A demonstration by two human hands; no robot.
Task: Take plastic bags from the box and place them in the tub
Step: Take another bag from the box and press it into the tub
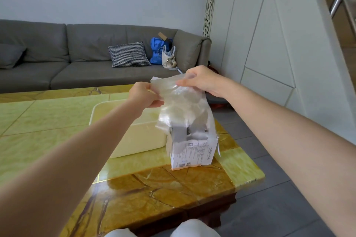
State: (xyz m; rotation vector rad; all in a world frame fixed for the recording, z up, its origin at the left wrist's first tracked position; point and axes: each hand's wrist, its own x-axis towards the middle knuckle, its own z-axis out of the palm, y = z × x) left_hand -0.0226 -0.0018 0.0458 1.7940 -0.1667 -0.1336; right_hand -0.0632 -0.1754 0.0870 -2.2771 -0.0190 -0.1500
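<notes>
Both hands pinched 1 clear plastic bag point(181, 102) by its top edge, left hand point(143, 95) and right hand point(202, 81) apart, above the box point(192, 150) beside the tub point(134, 140). It looked light, limp and slippery; its top edge seemed the surest hold.

You've got a clear, see-through plastic bag point(183, 100) up over a white box point(192, 152) with small grey print and a thin orange edge at its base. Beside it, a cream-white tub point(134, 140). Your table point(48, 117) shows pale yellow-green marbled tiles, framed by amber-brown veined stone. Behind, a grey sofa point(77, 59), a black-and-white houndstooth cushion point(128, 54), and a bright blue bag point(158, 50) against it.
</notes>
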